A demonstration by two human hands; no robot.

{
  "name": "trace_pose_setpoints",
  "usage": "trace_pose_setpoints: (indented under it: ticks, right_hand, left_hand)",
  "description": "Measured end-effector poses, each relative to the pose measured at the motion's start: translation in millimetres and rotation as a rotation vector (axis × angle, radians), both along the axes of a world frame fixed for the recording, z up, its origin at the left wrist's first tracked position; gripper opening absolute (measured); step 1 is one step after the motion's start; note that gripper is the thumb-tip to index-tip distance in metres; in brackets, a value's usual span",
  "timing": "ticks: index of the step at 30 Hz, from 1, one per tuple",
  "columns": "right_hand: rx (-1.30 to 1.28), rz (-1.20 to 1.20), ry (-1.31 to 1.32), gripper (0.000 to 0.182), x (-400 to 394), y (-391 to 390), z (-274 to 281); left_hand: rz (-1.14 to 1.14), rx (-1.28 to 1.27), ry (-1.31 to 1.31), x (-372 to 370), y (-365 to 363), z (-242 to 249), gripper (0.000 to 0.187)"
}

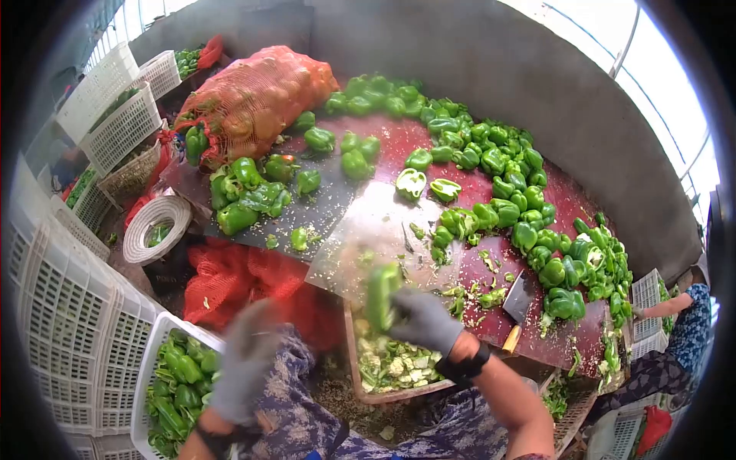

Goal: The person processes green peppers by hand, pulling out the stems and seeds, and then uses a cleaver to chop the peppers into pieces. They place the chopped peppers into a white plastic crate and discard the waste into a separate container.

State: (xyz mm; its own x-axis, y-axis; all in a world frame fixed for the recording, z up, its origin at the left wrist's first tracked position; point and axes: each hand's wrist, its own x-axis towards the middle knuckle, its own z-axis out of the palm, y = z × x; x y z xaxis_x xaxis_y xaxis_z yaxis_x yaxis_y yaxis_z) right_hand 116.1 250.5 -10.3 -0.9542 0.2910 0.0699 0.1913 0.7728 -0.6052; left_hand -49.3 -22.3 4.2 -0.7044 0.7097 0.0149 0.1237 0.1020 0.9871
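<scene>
My right hand, in a grey glove, grips a green pepper piece above a tray that holds pale pepper cores and scraps. On the left, my gloved left hand is smeared by motion beside a white basket of green peppers; its fingers are too blurred to read. Two cut pepper halves lie face up on the table, one a pale half. To the right of my right hand, a cleaver with a wooden handle rests near the table's edge.
Many green peppers are heaped along the wall side of the table. A red mesh sack stands at the back left. White crates are stacked at the left. Another person is at the far right.
</scene>
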Motion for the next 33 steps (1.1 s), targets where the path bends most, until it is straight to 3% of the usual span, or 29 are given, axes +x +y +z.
trace_pose_setpoints:
  ticks: [1, 2, 4, 7, 10, 14, 16, 18, 20, 21, 24, 25, 26, 28, 30, 33]
  right_hand:
    - [0.186, 0.151, 0.189, 0.03, -2.2, -20.9, 7.8]
    - [-0.041, 0.188, 0.021, 0.032, 3.7, -38.3, 10.4]
    - [-0.141, 0.258, 0.089, 0.033, 7.4, -64.0, 12.4]
    - [-0.226, 0.325, -0.059, 0.033, 22.9, -65.3, 17.7]
    - [-0.215, 0.289, 0.021, 0.03, 30.3, -73.2, 5.9]
    - [0.094, 0.135, -0.076, 0.03, 34.9, -89.5, 13.0]
    - [0.166, 0.027, 0.139, 0.027, 36.6, -97.0, 22.5]
    - [-0.041, -0.319, 0.297, 0.023, 43.9, -94.1, -3.0]
    - [-0.514, -0.605, 0.425, 0.022, 46.9, -87.4, -13.2]
    - [-0.5, -0.556, 0.532, 0.024, 46.0, -83.2, -26.7]
    - [0.226, -0.5, 0.129, 0.025, 68.8, -57.4, -46.1]
    - [0.206, -0.565, 0.163, 0.023, 71.0, -43.7, -52.0]
    - [0.245, -0.629, -0.107, 0.029, 77.6, -28.3, -49.9]
    - [0.294, -0.44, -0.626, 0.042, 85.8, -6.1, -54.4]
    - [0.208, -0.136, -0.693, 0.052, 102.5, 7.0, -69.4]
    - [0.074, -0.334, -0.414, 0.044, 80.9, 33.7, -61.1]
  left_hand:
    - [-0.128, 0.124, -0.232, 13.9, 32.0, -0.3, 0.054]
    - [-0.26, 0.247, -0.465, 24.7, 56.0, -6.4, 0.059]
    - [-0.216, 0.083, -0.594, 34.6, 81.0, -28.5, 0.062]
    - [-0.209, 0.197, -0.884, 52.1, 82.5, -36.2, 0.053]
    - [-0.177, 0.176, -0.721, 61.5, 80.1, -51.8, 0.045]
    - [-0.099, 0.234, -0.719, 65.6, 73.3, -56.7, 0.041]
    - [-0.03, 0.203, -0.736, 63.1, 69.4, -47.9, 0.038]
    - [0.0, 0.255, -0.845, 60.7, 71.8, -44.3, 0.036]
    - [0.049, 0.263, -0.768, 64.3, 73.1, -52.2, 0.035]
    - [0.052, 0.255, -0.72, 64.8, 74.5, -62.4, 0.036]
    - [0.089, 0.221, -0.549, 68.3, 76.4, -74.3, 0.039]
    - [0.12, 0.241, -0.562, 69.2, 75.9, -64.1, 0.039]
    - [0.151, 0.26, -0.578, 70.1, 74.8, -55.8, 0.039]
    - [0.173, 0.242, -0.551, 61.8, 68.8, -37.2, 0.039]
    - [0.171, 0.284, -0.402, 49.1, 59.2, -17.8, 0.041]
    - [0.36, 0.299, -0.238, 17.2, 33.7, -0.2, 0.044]
